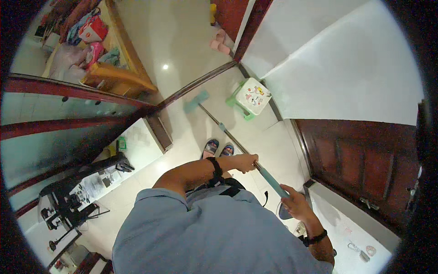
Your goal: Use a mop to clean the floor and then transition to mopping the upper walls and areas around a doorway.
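A flat mop with a metal pole (pixel 236 141) reaches from my hands to its pale teal head (pixel 196 101), which is blurred and lies on the tiled floor by a door threshold. My left hand (pixel 247 163) is closed round the metal pole just below the teal grip. Further up, my right hand (pixel 297 204) holds the teal handle grip (pixel 273 182) near its end. Both wrists wear dark bands. The pole passes beside my sandalled feet (pixel 219 147). To the right of the mop head stands a green and white plastic step stool (pixel 253 96) with printed cartoon figures.
The dark threshold strip (pixel 198 84) crosses the floor ahead. Pink slippers (pixel 220 41) lie beyond it by the door frame. A wooden bed frame (pixel 131 51) with bags and cloths is at upper left. A white cabinet (pixel 145 137) stands left, a dark wooden door (pixel 356 161) right.
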Tool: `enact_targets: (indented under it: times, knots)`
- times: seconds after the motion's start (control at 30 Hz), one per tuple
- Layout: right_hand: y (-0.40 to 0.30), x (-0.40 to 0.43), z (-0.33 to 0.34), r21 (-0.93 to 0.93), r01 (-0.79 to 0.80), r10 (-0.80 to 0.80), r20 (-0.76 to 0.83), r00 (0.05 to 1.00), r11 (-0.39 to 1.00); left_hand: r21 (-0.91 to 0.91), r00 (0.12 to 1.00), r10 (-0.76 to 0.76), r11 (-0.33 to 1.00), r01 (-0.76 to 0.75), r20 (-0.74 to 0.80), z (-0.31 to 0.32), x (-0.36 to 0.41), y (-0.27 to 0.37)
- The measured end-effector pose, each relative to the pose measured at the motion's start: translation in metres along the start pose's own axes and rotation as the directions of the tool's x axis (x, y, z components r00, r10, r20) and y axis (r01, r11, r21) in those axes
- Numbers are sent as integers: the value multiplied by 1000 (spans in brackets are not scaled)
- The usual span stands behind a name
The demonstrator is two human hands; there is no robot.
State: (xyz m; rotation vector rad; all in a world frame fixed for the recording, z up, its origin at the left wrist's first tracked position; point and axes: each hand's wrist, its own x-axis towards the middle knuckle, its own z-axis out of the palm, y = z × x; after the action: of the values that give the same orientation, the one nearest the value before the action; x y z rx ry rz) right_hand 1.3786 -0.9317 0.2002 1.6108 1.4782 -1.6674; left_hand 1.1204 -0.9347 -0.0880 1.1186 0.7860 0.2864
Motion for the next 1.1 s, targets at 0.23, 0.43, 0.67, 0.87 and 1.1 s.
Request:
enact_targets:
  times: [0.23,0.43,0.67,0.87,1.1]
  knots:
    - [-41,13,10,70,74,-58,-204,977,995,181,986,-53,980,82,-159,-53,0,39]
    - [-45,57,27,263,-106,133,-89,987,959,205,975,-23,976,69,-222,-67,32,0]
    - [-1,-28,41,309,-91,140,-141,980,947,293,996,-61,955,38,70,-5,-6,58]
    - [-37,8,30,128,33,-3,-230,973,991,511,986,83,860,3,-146,-56,0,41]
    - [-41,58,56,-69,119,-133,-261,956,990,426,968,113,905,-8,-223,-67,21,-21]
